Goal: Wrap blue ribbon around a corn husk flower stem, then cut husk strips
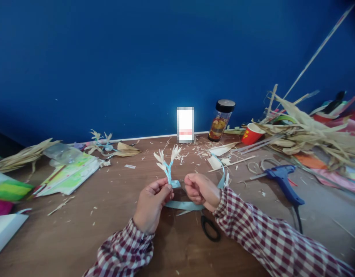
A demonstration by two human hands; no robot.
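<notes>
Left hand [153,200] pinched shut, thumb and fingers on the base of the husk sprig [167,161], right where its blue-wrapped stem begins; dry husk tips fan upward above my fingers. Right hand [202,190] curled closed on the light-blue ribbon [183,205] just beside the left. I can't tell exactly which fingers bear on it. The ribbon runs from the stem, sags in a loop under both hands near the table, and one end rises past my right wrist. Sprig and ribbon are held just above the brown table [79,231], centre of view. Step, as I judge it: binding the stem with ribbon, mid-wrap. A further turn would call for the left pinch to stay firm at the base while the right keeps the ribbon taut and flat, since the husk tips look brittle. Black scissors [210,227] lie under my right forearm, partly hidden. Blue glue gun [283,179] is to the right, well apart. Farther back: red paper cup [252,134], black-lidded jar [222,119], pile of corn husks [304,132]. On the left, green paper sheets [69,175] and a second husk sprig [104,144] near the wall. Husk scraps are scattered all over.
</notes>
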